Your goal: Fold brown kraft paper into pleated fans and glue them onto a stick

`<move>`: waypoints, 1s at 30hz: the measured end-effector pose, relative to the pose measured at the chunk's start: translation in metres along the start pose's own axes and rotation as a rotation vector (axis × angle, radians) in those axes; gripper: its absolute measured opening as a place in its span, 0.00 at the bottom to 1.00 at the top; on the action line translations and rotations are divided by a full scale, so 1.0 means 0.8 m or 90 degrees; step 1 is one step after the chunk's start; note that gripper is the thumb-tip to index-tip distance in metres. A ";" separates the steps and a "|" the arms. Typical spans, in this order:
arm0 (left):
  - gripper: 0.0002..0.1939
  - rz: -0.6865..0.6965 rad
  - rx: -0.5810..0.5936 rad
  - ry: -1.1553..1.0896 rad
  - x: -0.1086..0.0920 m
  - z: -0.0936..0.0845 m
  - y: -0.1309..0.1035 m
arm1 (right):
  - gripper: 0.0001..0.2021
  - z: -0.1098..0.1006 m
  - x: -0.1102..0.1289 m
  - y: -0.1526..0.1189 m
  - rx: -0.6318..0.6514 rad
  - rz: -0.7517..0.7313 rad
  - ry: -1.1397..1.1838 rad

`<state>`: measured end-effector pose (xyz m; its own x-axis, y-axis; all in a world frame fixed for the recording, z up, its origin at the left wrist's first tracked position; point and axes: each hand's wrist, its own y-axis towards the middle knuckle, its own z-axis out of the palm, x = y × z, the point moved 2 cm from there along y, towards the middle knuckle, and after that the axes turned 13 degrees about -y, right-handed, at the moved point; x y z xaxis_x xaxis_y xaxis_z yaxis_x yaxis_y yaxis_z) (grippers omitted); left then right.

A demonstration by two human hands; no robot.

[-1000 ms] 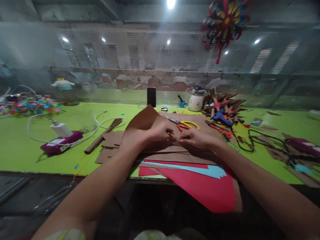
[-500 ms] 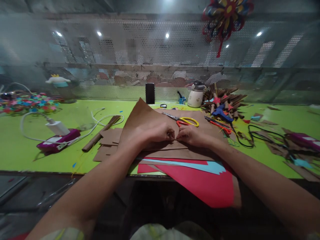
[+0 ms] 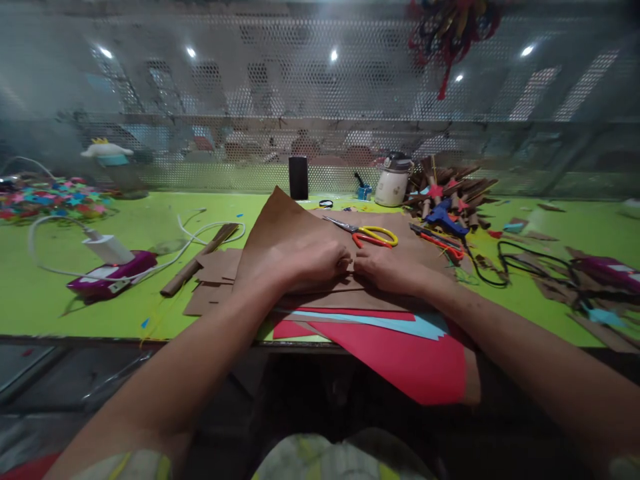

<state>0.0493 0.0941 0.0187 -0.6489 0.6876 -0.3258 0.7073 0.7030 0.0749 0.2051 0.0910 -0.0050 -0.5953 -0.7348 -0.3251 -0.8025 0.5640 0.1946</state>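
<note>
My left hand point(image 3: 327, 260) is closed in a pinch at the near part of a large brown paper sheet point(image 3: 280, 230), whose left side curls up off the table. Facing it, my right hand point(image 3: 383, 268) pinches the same paper, fingertips a small gap from the left ones. The exact bit between the fingers is mostly hidden. Just beyond my hands, scissors point(image 3: 363, 232) with one yellow and one red handle lie on the brown paper. Under it, red paper point(image 3: 400, 363) and light blue paper point(image 3: 420, 327) stick out, the red hanging over the table edge.
On the green table point(image 3: 115, 320) lie a purple power strip point(image 3: 113, 273) with a white charger, and a brown paper roll point(image 3: 193, 270). At right are red-handled pliers point(image 3: 440, 243), a blue glue gun point(image 3: 445, 217), brown tubes point(image 3: 470, 193) and black cable. A white jar point(image 3: 393, 185) stands behind.
The view has tilted slightly, so the table sits a little higher in the picture. Both hands keep their pinch at nearly the same spot, fingers shifting slightly.
</note>
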 end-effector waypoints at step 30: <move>0.11 -0.045 -0.029 0.049 0.000 -0.004 -0.015 | 0.11 -0.004 0.002 -0.016 0.030 -0.127 -0.197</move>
<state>0.0401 0.0863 0.0206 -0.7179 0.6465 -0.2579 0.6463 0.7568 0.0981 0.2141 0.0818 -0.0053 -0.3805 -0.6874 -0.6186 -0.8948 0.4425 0.0588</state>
